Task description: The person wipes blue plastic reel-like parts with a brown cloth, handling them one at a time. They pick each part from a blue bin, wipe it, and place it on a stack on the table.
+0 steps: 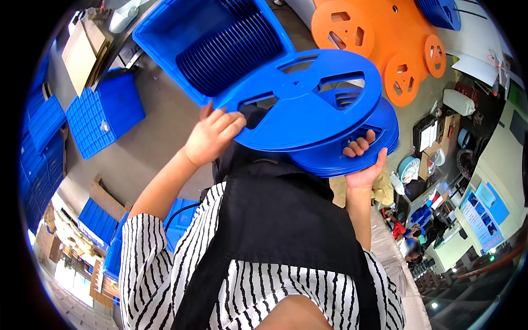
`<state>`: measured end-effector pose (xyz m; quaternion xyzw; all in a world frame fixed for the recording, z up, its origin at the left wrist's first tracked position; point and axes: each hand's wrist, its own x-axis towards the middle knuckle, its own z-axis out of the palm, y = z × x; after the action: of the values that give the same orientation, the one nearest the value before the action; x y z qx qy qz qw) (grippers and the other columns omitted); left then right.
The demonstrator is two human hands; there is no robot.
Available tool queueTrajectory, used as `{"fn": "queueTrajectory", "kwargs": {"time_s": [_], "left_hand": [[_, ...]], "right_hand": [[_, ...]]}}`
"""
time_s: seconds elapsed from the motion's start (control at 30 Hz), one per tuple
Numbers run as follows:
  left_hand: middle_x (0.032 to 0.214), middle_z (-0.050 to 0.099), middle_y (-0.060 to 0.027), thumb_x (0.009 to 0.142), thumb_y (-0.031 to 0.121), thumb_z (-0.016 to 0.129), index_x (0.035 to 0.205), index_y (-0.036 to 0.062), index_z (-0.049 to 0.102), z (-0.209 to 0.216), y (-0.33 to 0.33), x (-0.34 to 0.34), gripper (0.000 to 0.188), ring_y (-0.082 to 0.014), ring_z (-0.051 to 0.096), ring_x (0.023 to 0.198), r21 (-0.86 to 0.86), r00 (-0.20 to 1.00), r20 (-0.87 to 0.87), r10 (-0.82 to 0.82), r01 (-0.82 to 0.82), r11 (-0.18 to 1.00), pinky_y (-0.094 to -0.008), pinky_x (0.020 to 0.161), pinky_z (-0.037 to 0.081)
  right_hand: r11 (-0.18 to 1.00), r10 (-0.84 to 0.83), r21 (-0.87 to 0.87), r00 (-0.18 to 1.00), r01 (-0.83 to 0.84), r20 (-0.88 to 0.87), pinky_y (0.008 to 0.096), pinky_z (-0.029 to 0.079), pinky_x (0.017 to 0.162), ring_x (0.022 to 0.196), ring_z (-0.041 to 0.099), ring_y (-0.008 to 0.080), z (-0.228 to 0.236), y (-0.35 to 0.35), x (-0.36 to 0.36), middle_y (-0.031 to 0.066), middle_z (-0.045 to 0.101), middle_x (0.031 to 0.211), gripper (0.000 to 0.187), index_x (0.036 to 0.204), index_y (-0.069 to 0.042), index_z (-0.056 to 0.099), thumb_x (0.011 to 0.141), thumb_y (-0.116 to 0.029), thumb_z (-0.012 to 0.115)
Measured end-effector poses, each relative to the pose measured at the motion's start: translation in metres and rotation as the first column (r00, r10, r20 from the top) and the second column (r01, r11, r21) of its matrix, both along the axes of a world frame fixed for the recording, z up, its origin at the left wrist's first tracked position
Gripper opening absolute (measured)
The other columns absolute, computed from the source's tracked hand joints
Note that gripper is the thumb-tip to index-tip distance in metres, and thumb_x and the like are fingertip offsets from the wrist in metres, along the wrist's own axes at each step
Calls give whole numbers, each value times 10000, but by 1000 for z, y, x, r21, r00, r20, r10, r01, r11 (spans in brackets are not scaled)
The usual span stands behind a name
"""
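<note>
"So, what is taken up first by the view?"

"An open blue crate point(159, 52), at the top, in which a row of dark blue reels point(231, 55) is packed on edge."

"And where is the large blue reel point(308, 118) placed?"

"In front of the crate, above the apron; it is tilted over a stack of lower blue reels point(387, 124), from which its right side is parted. Several orange reels point(341, 28) are spread out farther right."

"How are the hands set?"

"The lower reels are clasped by the right hand point(365, 163), fingers passed through a cutout, thumb laid outside. The large reel's left rim is met by the left hand point(213, 135), fingers curled; whether it is pinched cannot be told."
</note>
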<state>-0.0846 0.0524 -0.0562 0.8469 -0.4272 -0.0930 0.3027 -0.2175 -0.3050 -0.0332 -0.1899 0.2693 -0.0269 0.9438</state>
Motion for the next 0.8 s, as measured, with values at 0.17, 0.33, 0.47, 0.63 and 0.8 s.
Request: {"fn": "queueTrajectory", "kwargs": {"time_s": [0.17, 0.33, 0.47, 0.63, 0.8], "left_hand": [[1045, 613, -51, 700, 83, 635, 1080, 101, 595, -1, 11, 27, 383, -248, 575, 878, 55, 952, 300, -59, 44, 997, -460, 920, 471], [1079, 622, 7, 717, 139, 675, 1127, 198, 609, 4, 23, 56, 420, -169, 561, 835, 75, 886, 446, -123, 100, 992, -331, 812, 518], [1113, 585, 25, 714, 175, 669, 1247, 282, 569, 7, 34, 70, 553, -144, 521, 787, 76, 832, 543, -112, 84, 994, -260, 672, 465], [1120, 581, 38, 704, 161, 658, 1314, 370, 552, 9, 45, 77, 653, -122, 506, 752, 63, 801, 593, -83, 57, 996, -250, 664, 456], [1110, 584, 37, 694, 146, 635, 1316, 375, 558, 9, 45, 78, 667, -115, 502, 737, 35, 805, 591, -51, 37, 999, -241, 644, 443]], "right_hand": [[968, -6, -249, 980, -45, -199, 379, 471, 945, 1159, 547, 270, 20, 31, 39, 139, 548, 1290, 744, 1401, -32, 386, 881, -521, 596], [994, 60, -86, 994, -67, -89, 410, 524, 892, 1086, 614, 237, 13, 31, 52, 104, 560, 1305, 648, 1424, -70, 369, 875, -309, 617], [982, 71, -170, 995, -82, -72, 405, 557, 811, 986, 655, 211, 27, 42, 68, 85, 613, 1218, 661, 1415, -104, 390, 806, -194, 630], [931, 98, -343, 990, -128, -102, 338, 492, 775, 917, 600, 175, 45, 53, 81, 37, 620, 1167, 747, 1439, -110, 368, 758, -192, 664], [929, 140, -340, 989, -146, -42, 315, 467, 753, 897, 590, 168, 48, 49, 91, 34, 644, 1117, 745, 1439, -121, 384, 749, -180, 661]]}}
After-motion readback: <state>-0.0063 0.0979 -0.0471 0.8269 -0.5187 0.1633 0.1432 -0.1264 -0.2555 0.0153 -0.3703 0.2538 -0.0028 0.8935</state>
